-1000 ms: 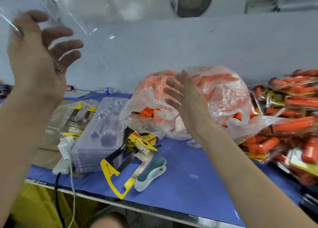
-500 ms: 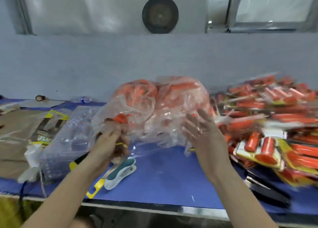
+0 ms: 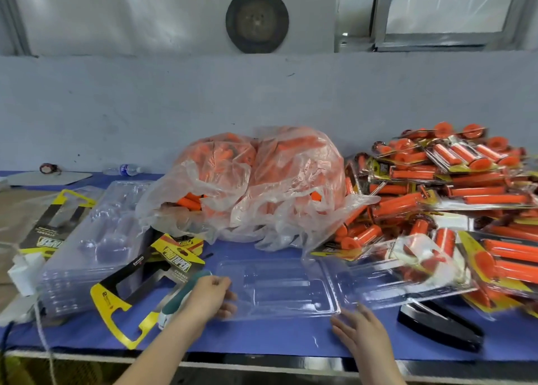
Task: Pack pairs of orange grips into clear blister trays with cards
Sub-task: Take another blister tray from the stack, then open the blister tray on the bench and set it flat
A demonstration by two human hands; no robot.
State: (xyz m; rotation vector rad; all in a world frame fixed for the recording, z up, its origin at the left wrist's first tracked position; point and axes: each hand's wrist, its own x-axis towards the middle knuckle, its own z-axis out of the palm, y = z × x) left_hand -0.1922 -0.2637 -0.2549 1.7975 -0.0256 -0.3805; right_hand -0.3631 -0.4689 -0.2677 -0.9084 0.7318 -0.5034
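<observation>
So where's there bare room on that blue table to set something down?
Mostly the blue table's front strip, between the yellow card and the black tool, in front of the clear tray the left hand grips; the right hand covers part of it. A thin gap separates tray and bag of grips. Both sides are crowded: tray stack, finished packs.

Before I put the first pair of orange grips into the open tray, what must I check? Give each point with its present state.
1. The blister tray lies open on the table: ok.
2. Its cavities are empty: ok.
3. Its right half lies flat: not ok, it overlaps the finished packs.
4. The left hand holds the tray's left edge: ok.
5. The right hand is free, fingers straight: ok.
6. The bag of orange grips gapes open behind the tray: ok.
</observation>
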